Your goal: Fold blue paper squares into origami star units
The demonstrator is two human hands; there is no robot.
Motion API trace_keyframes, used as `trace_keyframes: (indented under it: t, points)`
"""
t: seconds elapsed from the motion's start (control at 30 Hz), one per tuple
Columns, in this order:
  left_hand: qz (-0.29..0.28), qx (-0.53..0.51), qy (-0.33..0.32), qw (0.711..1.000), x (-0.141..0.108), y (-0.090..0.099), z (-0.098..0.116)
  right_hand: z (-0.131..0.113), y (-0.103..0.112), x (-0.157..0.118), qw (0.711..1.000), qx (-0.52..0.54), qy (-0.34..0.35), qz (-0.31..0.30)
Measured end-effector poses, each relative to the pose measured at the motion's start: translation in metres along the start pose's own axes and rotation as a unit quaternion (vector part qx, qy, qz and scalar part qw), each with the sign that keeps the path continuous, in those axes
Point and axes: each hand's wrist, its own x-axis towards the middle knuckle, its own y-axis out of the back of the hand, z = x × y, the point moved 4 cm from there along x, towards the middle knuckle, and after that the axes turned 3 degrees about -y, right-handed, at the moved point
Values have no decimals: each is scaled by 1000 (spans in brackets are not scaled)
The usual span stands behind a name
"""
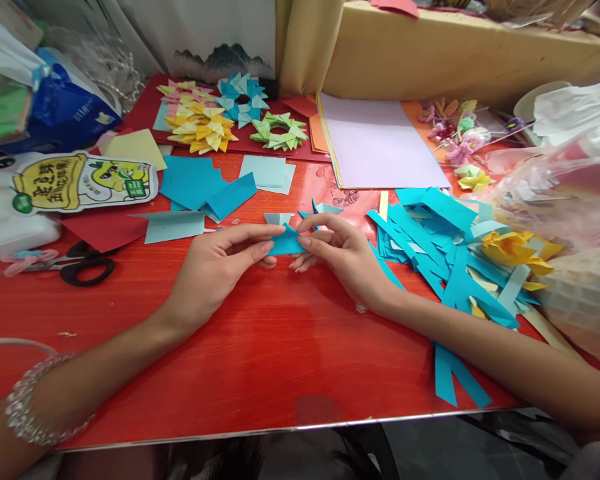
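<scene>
A small folded piece of blue paper (pixel 286 243) is held up over the red table between both hands. My left hand (pixel 225 260) pinches its left end between thumb and fingers. At the right end, my right hand (pixel 337 250) grips it with thumb and index finger, the other fingers curled below. Just behind the fingers lie folded blue and pale blue pieces (pixel 279 219), partly hidden by my hands. Left of them is a folded pale blue paper (pixel 174 227), and behind that are blue paper sheets (pixel 190 181).
Blue paper strips (pixel 430 233) heap up at right, under my right forearm. Black-handled scissors (pixel 87 267) lie at left beside a red paper (pixel 107 230). Behind stand folded paper rings, one green (pixel 300 137), and a lilac paper stack (pixel 380 143). The table's front edge (pixel 260 435) is near me.
</scene>
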Motion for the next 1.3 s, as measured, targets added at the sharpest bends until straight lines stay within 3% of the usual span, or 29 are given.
trace_keyframes:
  t: [0.33, 0.63, 1.0, 1.3]
  points:
    - [-25, 1, 15, 1000, 0, 2, -2, 3, 0, 2, 997, 73, 5, -17]
    - [-50, 46, -15, 998, -2, -2, 6, 0, -2, 1, 1000, 25, -14, -1]
    - [-42, -27, 6, 999, 1, -5, 1, -4, -4, -2, 1000, 1, 24, -12]
    - [-35, -53, 10, 998, 1, -5, -1, -3, -4, -1, 1000, 5, 17, 1]
